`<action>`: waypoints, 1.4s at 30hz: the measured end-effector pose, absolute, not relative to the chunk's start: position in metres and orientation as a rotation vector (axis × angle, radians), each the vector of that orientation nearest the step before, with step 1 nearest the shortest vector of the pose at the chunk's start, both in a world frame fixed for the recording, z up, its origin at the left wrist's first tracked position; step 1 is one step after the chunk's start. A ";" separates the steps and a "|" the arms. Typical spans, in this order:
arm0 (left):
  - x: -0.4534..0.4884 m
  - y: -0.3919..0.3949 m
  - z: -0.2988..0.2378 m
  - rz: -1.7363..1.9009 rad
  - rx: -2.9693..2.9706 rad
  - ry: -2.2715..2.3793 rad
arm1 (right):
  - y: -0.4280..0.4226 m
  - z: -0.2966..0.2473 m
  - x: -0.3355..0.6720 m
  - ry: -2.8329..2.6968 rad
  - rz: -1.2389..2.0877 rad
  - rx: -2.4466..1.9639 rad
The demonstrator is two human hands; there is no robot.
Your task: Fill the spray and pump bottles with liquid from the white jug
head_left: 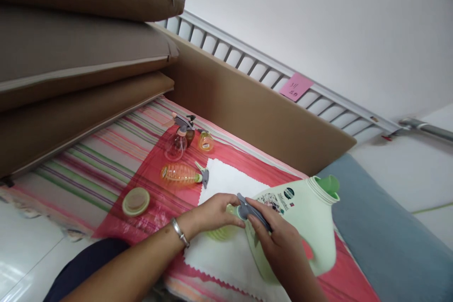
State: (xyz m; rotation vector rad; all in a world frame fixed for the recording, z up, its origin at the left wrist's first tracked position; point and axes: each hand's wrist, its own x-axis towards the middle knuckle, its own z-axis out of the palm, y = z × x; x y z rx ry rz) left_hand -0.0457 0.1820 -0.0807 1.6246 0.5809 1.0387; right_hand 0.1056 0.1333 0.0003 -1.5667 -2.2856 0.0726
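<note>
My left hand is wrapped round a small green spray bottle that lies on a white cloth. My right hand grips the bottle's grey trigger sprayer head. Just behind my right hand a large pale green jug with a green spout lies tilted on the cloth. An orange spray bottle lies on its side beyond my left hand.
A clear spray bottle and a small orange bottle stand farther back on a red plastic sheet. A green lid lies at the left. Brown cushions are stacked left, a brown board behind, a pink note on the rail.
</note>
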 end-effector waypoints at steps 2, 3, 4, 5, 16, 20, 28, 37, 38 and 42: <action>-0.045 0.181 -0.082 1.069 1.651 0.669 | 0.133 0.001 0.105 -2.284 0.070 -1.566; -0.043 0.179 -0.083 1.096 1.669 0.726 | 0.133 0.001 0.105 -2.283 0.072 -1.566; -0.041 0.178 -0.084 1.118 1.683 0.764 | 0.133 0.001 0.105 -2.285 0.076 -1.569; -0.039 0.177 -0.085 1.131 1.692 0.777 | 0.132 0.001 0.105 -2.285 0.081 -1.572; -0.035 0.180 -0.092 1.111 1.663 0.738 | 0.133 0.002 0.105 -2.271 0.133 -1.634; -0.037 0.181 -0.089 1.110 1.664 0.687 | 0.133 0.002 0.105 -2.269 0.139 -1.650; -0.036 0.174 -0.095 1.070 1.800 0.911 | 0.137 0.001 0.106 -2.249 0.154 -1.674; -0.038 0.171 -0.101 1.178 1.789 0.870 | 0.123 -0.009 0.120 -2.042 0.269 -1.782; -0.039 0.171 -0.100 1.180 1.781 0.869 | 0.121 -0.011 0.123 -2.014 0.301 -1.785; -0.045 0.169 -0.096 1.127 1.781 0.846 | 0.113 -0.024 0.134 -1.930 0.396 -1.766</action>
